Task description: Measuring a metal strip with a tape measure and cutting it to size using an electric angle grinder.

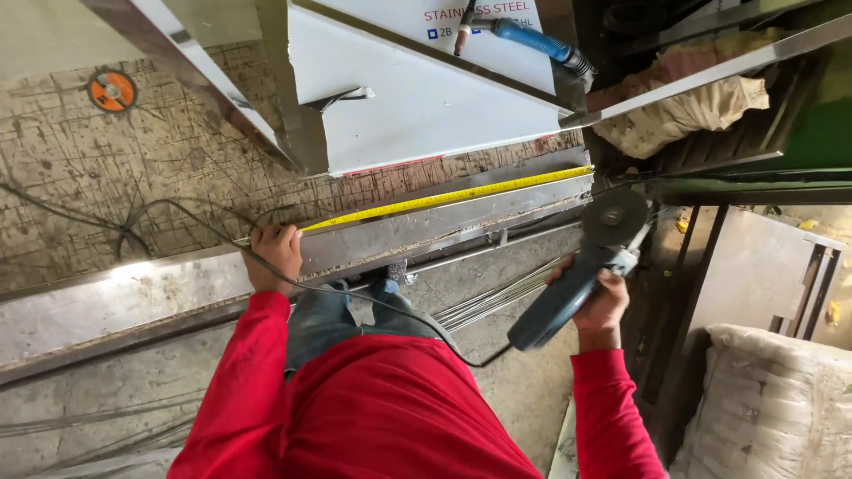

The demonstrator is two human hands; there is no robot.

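Observation:
My left hand point(277, 253) presses on a long steel strip point(417, 232) at the edge of a scarred workbench point(133, 168). It pins the near end of a yellow tape measure point(453, 196) stretched to the right along the strip. My right hand point(603, 302) grips a blue angle grinder point(568, 297) held off the bench's right end, its dark disc point(614, 217) up near the strip's end. The grinder's black cord point(373, 302) runs across my lap toward my left hand. I wear red sleeves.
A white-coated metal sheet point(417, 98) and steel angle bars point(195, 62) lie on the bench. A blue-handled welding torch point(528, 37) rests on the sheet. An orange cutting disc point(112, 90) lies far left. White sacks point(772, 408) stand at right. Thin rods point(497, 297) lie on the floor.

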